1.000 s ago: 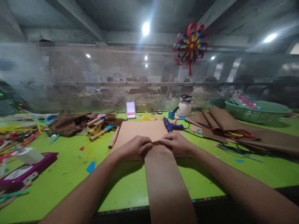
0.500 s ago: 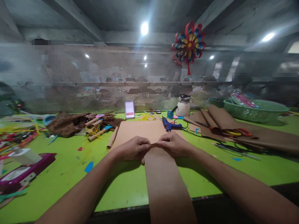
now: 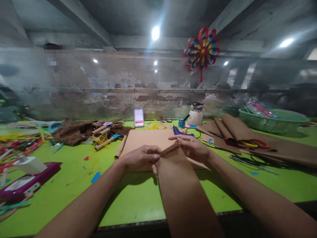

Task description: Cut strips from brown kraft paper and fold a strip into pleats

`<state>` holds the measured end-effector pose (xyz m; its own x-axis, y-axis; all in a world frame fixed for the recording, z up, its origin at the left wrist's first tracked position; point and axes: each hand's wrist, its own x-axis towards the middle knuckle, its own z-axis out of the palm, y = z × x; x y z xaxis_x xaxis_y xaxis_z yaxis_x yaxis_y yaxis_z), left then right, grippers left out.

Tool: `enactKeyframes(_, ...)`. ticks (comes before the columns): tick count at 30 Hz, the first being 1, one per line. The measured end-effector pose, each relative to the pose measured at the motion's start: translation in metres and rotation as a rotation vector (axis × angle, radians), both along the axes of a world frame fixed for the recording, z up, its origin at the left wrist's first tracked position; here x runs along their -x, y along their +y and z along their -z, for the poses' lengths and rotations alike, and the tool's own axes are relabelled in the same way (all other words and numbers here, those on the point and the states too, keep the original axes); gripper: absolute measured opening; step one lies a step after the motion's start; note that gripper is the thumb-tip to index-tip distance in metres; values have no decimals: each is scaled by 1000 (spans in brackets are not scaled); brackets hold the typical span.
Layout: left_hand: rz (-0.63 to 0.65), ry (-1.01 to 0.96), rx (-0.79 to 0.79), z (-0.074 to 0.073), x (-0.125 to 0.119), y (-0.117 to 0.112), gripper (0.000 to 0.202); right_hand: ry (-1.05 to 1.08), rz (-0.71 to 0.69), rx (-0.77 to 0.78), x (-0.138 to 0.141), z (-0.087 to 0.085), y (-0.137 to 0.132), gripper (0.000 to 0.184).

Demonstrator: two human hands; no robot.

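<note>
A long strip of brown paper (image 3: pixel 183 188) runs from between my hands down past the table's front edge. Its far end carries a narrow fold. My left hand (image 3: pixel 146 157) pinches the fold's left corner between thumb and fingers. At the right corner, my right hand (image 3: pixel 193 147) grips the paper, its index finger stretched out above the edge. Beneath and beyond my hands lies a flat tan board (image 3: pixel 141 137). Just past my right hand rests a blue glue gun (image 3: pixel 182 131), partly hidden by the fingers.
Brown paper sheets (image 3: pixel 269 142) and orange-handled scissors (image 3: pixel 260 142) lie right, before a green basket (image 3: pixel 279 120). A white jug (image 3: pixel 196 114) and a phone (image 3: pixel 139 117) stand at the back. Left are paper rolls (image 3: pixel 104 142) and a purple power strip (image 3: pixel 47 175).
My right hand has lifted and shifted right, its index finger now extended. The paper's folded end tilts up to the right. My left hand keeps its pinch.
</note>
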<state>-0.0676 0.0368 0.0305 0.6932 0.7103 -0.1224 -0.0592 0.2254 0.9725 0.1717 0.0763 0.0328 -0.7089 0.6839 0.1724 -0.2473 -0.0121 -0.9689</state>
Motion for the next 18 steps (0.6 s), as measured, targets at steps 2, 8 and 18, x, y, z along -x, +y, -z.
enactKeyframes(2,16,-26,-16,-1,-6,-2,21,-13,-52,-37,2,-3,-7,38)
enactKeyframes(8,98,-14,-37,1,-22,-9,18,-104,-188,-305,9,-8,-20,28)
enactKeyframes(18,226,-75,-24,14,-26,-11,17,-162,-254,-682,7,-19,-24,25)
